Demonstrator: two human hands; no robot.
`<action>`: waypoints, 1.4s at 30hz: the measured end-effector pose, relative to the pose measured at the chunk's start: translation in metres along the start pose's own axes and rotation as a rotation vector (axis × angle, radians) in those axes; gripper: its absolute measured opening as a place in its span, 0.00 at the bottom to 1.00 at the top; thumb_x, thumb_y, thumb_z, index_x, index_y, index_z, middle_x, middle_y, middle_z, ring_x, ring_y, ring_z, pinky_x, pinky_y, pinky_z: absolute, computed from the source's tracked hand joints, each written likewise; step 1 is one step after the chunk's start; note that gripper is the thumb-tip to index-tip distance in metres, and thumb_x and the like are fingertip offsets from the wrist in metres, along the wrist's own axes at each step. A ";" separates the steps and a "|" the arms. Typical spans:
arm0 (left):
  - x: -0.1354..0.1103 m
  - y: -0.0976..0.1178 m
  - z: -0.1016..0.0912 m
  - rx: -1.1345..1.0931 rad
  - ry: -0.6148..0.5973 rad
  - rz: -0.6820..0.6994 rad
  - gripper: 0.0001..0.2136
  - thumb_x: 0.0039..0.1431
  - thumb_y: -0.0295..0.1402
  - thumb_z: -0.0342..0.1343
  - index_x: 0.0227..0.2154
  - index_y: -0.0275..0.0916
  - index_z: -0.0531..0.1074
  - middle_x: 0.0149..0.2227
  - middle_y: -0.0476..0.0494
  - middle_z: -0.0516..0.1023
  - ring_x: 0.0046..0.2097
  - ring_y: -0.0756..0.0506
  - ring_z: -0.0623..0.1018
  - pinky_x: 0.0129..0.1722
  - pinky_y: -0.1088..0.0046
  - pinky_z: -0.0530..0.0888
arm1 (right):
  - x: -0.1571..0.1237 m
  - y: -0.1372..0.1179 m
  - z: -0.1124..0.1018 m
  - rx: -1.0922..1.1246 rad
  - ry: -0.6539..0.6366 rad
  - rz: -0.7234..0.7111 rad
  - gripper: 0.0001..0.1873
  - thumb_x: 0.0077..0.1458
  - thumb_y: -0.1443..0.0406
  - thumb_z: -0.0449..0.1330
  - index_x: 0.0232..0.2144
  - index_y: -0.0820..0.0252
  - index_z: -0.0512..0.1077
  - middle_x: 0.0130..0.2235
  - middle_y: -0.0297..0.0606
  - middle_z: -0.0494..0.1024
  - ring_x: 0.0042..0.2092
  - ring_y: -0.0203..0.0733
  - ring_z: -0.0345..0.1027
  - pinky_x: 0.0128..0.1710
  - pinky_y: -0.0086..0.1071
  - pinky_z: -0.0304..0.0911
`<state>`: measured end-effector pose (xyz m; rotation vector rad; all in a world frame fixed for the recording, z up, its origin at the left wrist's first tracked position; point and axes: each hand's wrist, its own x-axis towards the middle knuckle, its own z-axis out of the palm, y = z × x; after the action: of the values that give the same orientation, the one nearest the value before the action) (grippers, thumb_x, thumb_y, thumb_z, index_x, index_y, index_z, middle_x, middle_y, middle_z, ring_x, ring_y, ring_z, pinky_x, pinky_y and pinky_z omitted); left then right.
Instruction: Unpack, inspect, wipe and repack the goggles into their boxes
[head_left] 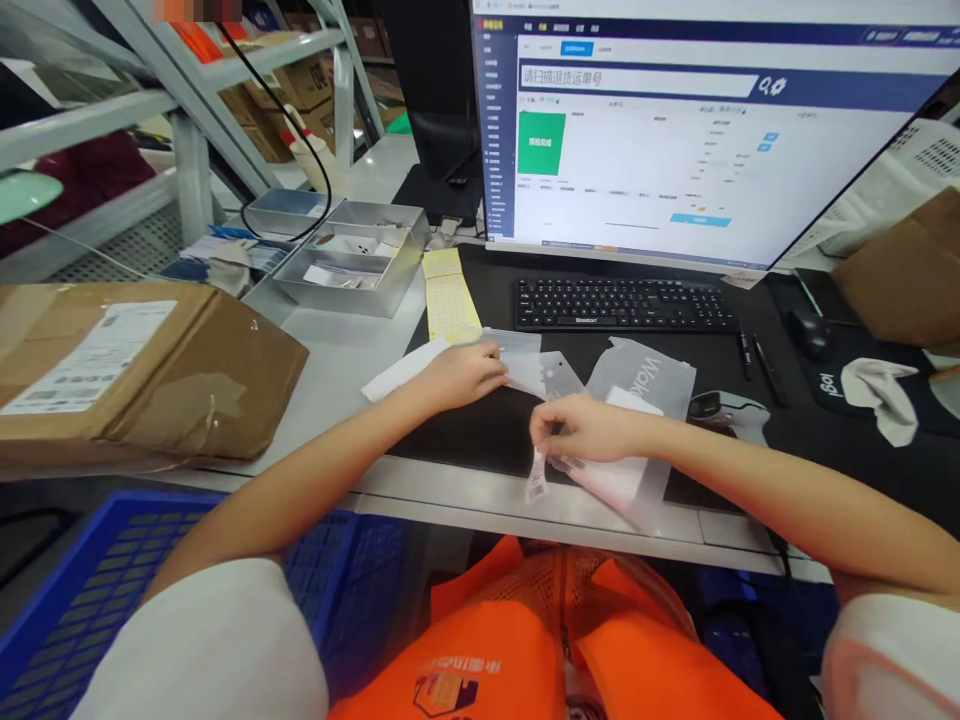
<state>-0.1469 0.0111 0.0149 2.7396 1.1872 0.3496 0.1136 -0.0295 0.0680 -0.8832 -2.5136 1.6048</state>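
Observation:
My left hand (pixel 471 374) is closed, its fingertips pinching the edge of a clear plastic bag (pixel 521 350) on the black desk mat. My right hand (pixel 579 428) is closed too, holding a small white printed label (pixel 537 480) that hangs from its fingers over the desk's front edge. Under the right wrist lies a frosted plastic bag (pixel 675 385) with dark lettering and something white inside. A sheet of white paper (pixel 401 370) pokes out beneath my left forearm. Just behind the left hand is a yellow printed pad (pixel 451 300).
A taped cardboard box (pixel 255 385) stands at the left, above a blue plastic crate (pixel 82 580). Behind are a grey divided tray (pixel 352 290), a keyboard (pixel 622 304) and a monitor (pixel 637 170). To the right lie a mouse (pixel 808 332), pens and a crumpled white tissue (pixel 879 398).

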 end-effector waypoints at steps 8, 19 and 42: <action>0.019 -0.021 -0.037 -0.421 0.133 -0.082 0.14 0.62 0.42 0.57 0.31 0.37 0.82 0.32 0.44 0.73 0.34 0.47 0.74 0.35 0.71 0.68 | 0.028 -0.010 -0.005 -0.243 0.261 -0.191 0.08 0.56 0.73 0.56 0.30 0.58 0.72 0.33 0.34 0.77 0.35 0.38 0.67 0.38 0.33 0.60; -0.063 -0.055 -0.076 -0.293 -0.185 -0.711 0.27 0.63 0.57 0.47 0.32 0.38 0.81 0.29 0.42 0.80 0.33 0.44 0.77 0.34 0.70 0.68 | 0.027 -0.015 0.003 0.959 0.534 0.041 0.15 0.43 0.60 0.74 0.28 0.58 0.71 0.27 0.29 0.71 0.29 0.33 0.62 0.32 0.29 0.59; -0.099 -0.031 -0.025 -0.256 -0.383 -0.674 0.17 0.59 0.47 0.54 0.23 0.40 0.69 0.26 0.43 0.77 0.27 0.44 0.73 0.26 0.69 0.63 | 0.023 -0.008 0.059 0.814 0.290 0.229 0.11 0.44 0.65 0.72 0.28 0.61 0.72 0.27 0.32 0.77 0.29 0.32 0.67 0.32 0.29 0.61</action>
<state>-0.2408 -0.0394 0.0168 1.9202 1.6907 -0.0969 0.0725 -0.0695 0.0411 -1.1626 -1.3887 2.1034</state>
